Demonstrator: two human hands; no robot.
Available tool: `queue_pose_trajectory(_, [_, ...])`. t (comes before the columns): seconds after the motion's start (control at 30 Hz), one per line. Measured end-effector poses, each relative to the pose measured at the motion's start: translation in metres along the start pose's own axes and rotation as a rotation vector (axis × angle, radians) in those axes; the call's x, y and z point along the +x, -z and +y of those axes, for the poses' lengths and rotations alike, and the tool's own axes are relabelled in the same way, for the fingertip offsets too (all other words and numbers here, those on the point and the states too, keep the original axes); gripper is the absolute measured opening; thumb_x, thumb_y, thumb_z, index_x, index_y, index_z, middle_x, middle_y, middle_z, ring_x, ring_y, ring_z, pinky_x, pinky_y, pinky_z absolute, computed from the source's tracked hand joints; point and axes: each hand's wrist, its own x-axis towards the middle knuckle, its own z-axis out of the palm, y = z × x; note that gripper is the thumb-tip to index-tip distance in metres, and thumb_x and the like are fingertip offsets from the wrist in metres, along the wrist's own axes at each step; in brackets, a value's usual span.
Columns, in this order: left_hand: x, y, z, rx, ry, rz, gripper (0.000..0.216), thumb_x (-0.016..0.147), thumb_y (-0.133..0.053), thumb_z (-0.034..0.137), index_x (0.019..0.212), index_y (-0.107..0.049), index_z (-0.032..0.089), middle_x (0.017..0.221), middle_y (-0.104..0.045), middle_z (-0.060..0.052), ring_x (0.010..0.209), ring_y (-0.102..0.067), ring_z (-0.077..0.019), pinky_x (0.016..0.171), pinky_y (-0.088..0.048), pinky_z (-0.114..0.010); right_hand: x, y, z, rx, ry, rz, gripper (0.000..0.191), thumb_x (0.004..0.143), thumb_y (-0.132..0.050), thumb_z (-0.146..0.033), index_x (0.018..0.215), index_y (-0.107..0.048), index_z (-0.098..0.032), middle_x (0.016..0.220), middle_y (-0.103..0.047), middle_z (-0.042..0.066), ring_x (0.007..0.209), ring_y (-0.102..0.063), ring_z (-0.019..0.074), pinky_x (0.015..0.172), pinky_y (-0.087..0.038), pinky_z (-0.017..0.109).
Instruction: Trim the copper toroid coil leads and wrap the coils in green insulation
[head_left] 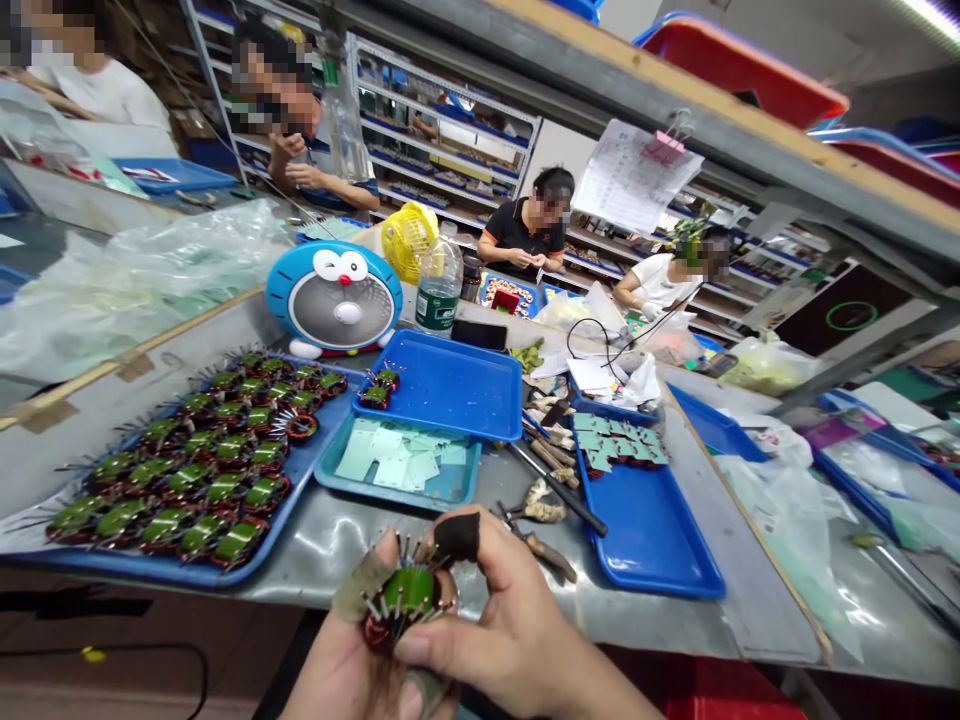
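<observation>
Both of my hands are closed round one wound coil [409,592], held low at the front edge of the bench. It has a green band across its middle, dark red copper winding and several stiff wire leads sticking out. My left hand [352,640] grips it from the left and below, with a covering on the thumb. My right hand [499,610] pinches it from the right, thumb at the front and a black-covered finger behind. At the left, a blue tray [281,500] carries rows of similar coils [187,478].
A blue tray [457,385] with a few coils overlaps a teal tray [326,465] of pale green sheets. Right stands another blue tray [652,530] with green-topped pieces. Pliers [547,555] and a dark rod [562,490] lie between. Behind are a fan [337,300], a bottle [439,285] and co-workers.
</observation>
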Motion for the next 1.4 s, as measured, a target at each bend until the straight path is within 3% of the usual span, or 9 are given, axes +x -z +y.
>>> queue_pose_trajectory(0.2, [0.003,-0.004,-0.001,-0.055,0.000,-0.070,0.061,0.071,-0.086,0.067,0.060,-0.065,0.011,0.036,-0.044,0.005,0.032,-0.019,-0.0017,0.038,-0.027,-0.020,0.008,0.000,0.005,-0.041,0.060,0.016,0.032,0.078,-0.086,-0.035,0.101,-0.069,-0.020,0.097,-0.061,0.000,0.089,-0.056,0.0164,0.081,-0.044,0.025])
queue_pose_trajectory(0.5, [0.009,-0.003,0.000,-0.088,-0.105,-0.065,0.059,0.086,-0.074,0.068,0.069,-0.069,0.011,0.047,-0.056,0.001,0.034,-0.038,-0.0054,0.042,-0.038,-0.022,0.015,-0.004,0.036,0.271,-0.116,0.020,0.044,0.076,-0.089,-0.041,0.109,-0.069,-0.020,0.099,-0.068,0.002,0.089,-0.060,0.0175,0.084,-0.048,0.028])
queue_pose_trajectory(0.8, [0.012,-0.008,-0.001,-0.068,-0.149,0.019,0.062,0.099,-0.053,0.067,0.079,-0.073,0.013,0.050,-0.057,-0.002,0.036,-0.042,-0.0068,0.043,-0.038,-0.023,0.017,-0.003,0.058,0.390,-0.127,0.007,0.047,0.079,-0.091,-0.041,0.114,-0.068,-0.020,0.100,-0.069,0.002,0.090,-0.062,0.0175,0.086,-0.049,0.031])
queue_pose_trajectory(0.93, [0.010,-0.012,-0.002,-0.062,-0.166,0.033,0.060,0.096,-0.058,0.068,0.076,-0.073,0.013,0.051,-0.059,-0.002,0.037,-0.043,-0.0069,0.043,-0.037,-0.023,0.015,-0.002,0.061,0.400,-0.133,-0.001,0.047,0.080,-0.090,-0.040,0.118,-0.070,-0.021,0.103,-0.071,0.004,0.092,-0.064,0.0183,0.086,-0.049,0.031])
queue_pose_trajectory(1.17, [0.009,-0.006,-0.003,0.001,-0.175,0.081,0.060,0.088,-0.067,0.071,0.072,-0.070,0.014,0.048,-0.058,-0.002,0.035,-0.038,-0.0061,0.043,-0.037,-0.023,0.012,0.004,0.053,0.226,-0.084,0.005,0.037,0.084,-0.085,-0.041,0.114,-0.074,-0.022,0.105,-0.071,0.004,0.096,-0.063,0.0193,0.088,-0.049,0.030])
queue_pose_trajectory(1.4, [0.011,-0.009,-0.005,0.090,-0.214,0.154,0.049,0.083,-0.078,0.065,0.080,-0.067,0.017,0.048,-0.055,0.002,0.038,-0.032,-0.0060,0.043,-0.034,-0.022,0.013,0.005,0.048,0.095,-0.014,-0.010,0.037,0.090,-0.078,-0.046,0.119,-0.074,-0.024,0.110,-0.070,0.005,0.102,-0.063,0.0220,0.093,-0.050,0.034])
